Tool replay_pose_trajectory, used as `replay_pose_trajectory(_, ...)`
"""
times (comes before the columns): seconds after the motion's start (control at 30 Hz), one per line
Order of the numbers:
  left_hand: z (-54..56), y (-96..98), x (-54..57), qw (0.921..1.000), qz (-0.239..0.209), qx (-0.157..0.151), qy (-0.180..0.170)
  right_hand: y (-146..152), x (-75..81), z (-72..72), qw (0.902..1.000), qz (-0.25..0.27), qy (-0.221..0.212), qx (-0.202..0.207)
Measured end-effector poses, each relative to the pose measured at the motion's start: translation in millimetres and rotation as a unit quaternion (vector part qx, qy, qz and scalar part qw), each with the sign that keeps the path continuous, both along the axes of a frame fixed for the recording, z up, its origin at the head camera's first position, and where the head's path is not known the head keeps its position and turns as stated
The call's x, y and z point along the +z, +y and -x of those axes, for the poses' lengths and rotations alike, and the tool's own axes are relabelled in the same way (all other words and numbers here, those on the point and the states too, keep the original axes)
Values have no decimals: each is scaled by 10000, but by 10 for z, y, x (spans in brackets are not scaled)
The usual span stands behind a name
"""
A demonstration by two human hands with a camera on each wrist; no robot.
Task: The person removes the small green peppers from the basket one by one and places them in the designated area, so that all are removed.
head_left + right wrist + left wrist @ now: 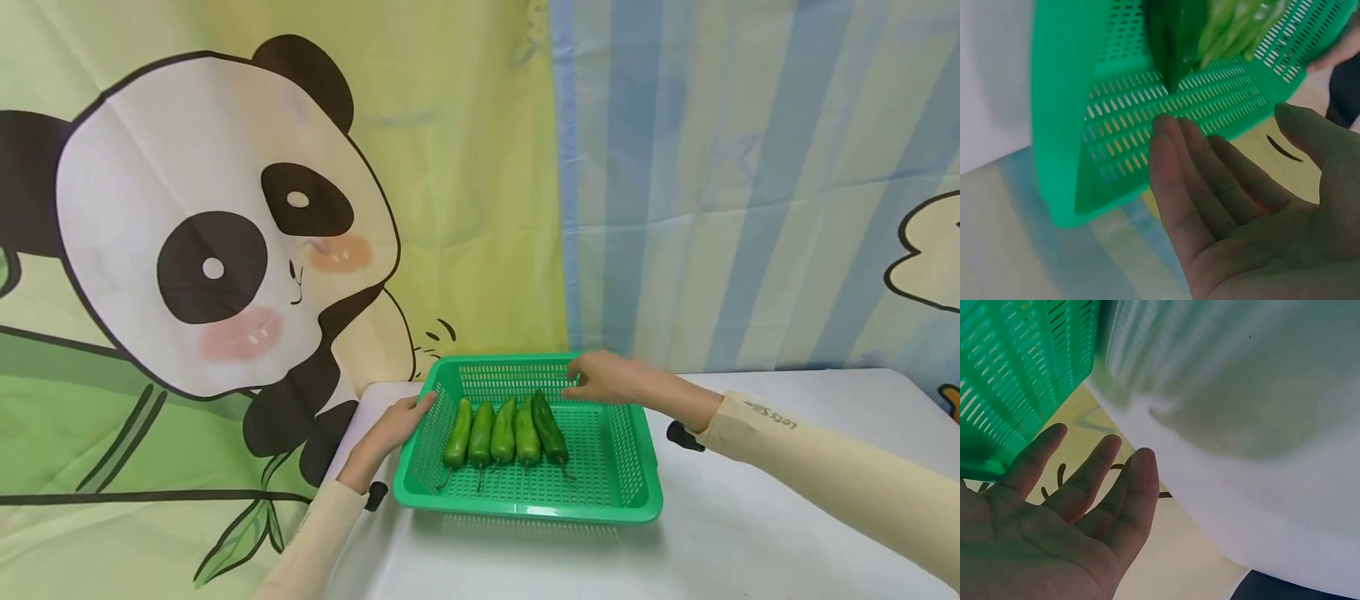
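Several green peppers (503,435) lie side by side in a green plastic basket (525,510), their stems towards the front. The rightmost pepper (550,427) is darker and leans to the left at its tip. At the basket's left wall is my left hand (399,422), its thumb at the rim and its fingers loosely extended along the outside in the left wrist view. My right hand (606,377) hovers over the back right part of the basket. Nothing lies in it, and its fingers are slightly bent, as the right wrist view shows.
The basket stands on a white table (750,517) close to its left edge. Behind hang a striped blue curtain (675,167) and a yellow-green cloth (465,208) with a printed panda. A dark strap piece (686,436) sits under the right wrist.
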State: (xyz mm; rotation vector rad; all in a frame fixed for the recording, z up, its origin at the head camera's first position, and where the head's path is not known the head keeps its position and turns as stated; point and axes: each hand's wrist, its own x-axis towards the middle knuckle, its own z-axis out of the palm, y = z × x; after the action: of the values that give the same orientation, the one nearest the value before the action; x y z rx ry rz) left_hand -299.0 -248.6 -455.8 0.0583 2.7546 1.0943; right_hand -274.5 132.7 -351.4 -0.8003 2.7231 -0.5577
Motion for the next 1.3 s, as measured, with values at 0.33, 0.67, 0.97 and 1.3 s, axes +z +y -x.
replay_pose_trajectory(0.33, -1, 3, -1, 10000, -90, 21, 9, -455, -276, 169, 9955, -460, -669, -495)
replay_pose_trajectory(0.67, 11, 12, -12, 10000, -25, 15, 63, -696, -524, 275, 9813, -1040, -1023, -1256)
replay_pose_trajectory(0.97, 7, 20, -7, 9999, -108, 51, 25, -712, -676, 260, 9771, -1150, -1051, -1446)
replay_pose_trajectory(1.3, 10, 16, 0, 9999, -133, 24, 19, -724, -746, 231, 9776, -1268, -781, -1489)
